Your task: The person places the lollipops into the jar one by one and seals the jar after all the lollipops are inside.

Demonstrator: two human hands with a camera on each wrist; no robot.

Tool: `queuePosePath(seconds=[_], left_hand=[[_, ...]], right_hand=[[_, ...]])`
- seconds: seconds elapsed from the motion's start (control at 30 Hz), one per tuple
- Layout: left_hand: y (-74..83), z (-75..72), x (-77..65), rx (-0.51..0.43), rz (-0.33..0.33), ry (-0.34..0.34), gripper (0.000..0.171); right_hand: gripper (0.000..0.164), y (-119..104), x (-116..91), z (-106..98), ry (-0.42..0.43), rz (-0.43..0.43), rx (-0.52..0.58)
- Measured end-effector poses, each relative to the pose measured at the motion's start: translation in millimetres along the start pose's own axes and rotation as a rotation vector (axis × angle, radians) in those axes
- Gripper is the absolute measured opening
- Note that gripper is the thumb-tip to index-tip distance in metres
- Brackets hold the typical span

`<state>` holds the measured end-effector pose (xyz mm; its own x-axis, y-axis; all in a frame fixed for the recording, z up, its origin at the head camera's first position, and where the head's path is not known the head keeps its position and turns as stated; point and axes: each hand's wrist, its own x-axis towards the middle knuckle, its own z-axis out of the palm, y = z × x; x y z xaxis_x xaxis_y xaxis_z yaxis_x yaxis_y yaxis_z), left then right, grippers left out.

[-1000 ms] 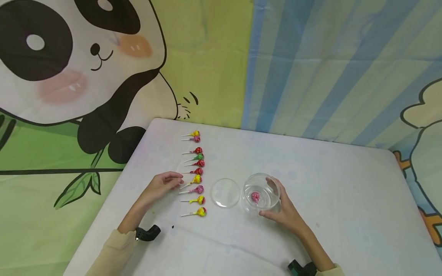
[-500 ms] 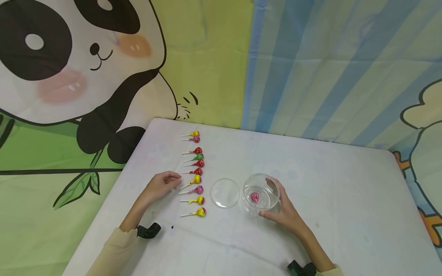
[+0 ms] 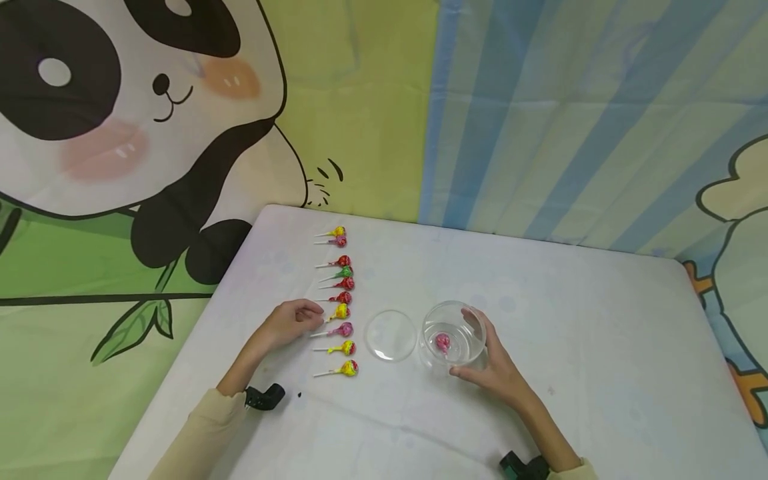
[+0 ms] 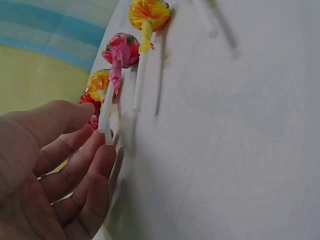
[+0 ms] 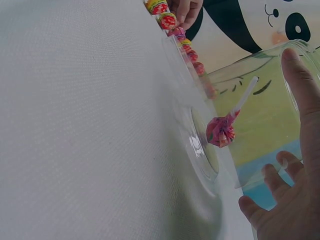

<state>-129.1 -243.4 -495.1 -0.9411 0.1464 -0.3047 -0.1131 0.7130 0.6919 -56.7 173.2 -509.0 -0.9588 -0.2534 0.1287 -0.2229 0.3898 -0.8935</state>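
A column of wrapped lollipops lies on the white table, sticks toward the left. My left hand is at their stick ends, nearest a yellow lollipop and a pink lollipop. In the left wrist view the thumb and fingers stand apart, loosely bent, around the yellow one's stick, beside the pink one's white stick. My right hand grips a clear round jar by its right side. Inside the jar sits one pink lollipop, its stick leaning up.
A clear round lid lies flat between the lollipops and the jar. Two more yellow lollipops lie nearer me; red, green, pink and yellow ones stretch toward the back. A cloth with a printed panda hangs behind the table.
My left hand has moved slightly right, toward the yellow lollipop, and its fingertips now cover part of the stick. The right hand and jar stay where they were.
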Motion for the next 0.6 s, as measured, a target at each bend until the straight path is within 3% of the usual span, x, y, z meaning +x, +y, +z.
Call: queuePosePath(seconds=[0.6], left_hand=[[0.0,7.4,13.2,0.081,-0.009,-0.044,0.026]], right_hand=[[0.110,0,0,0,0.002,0.010,-0.005]])
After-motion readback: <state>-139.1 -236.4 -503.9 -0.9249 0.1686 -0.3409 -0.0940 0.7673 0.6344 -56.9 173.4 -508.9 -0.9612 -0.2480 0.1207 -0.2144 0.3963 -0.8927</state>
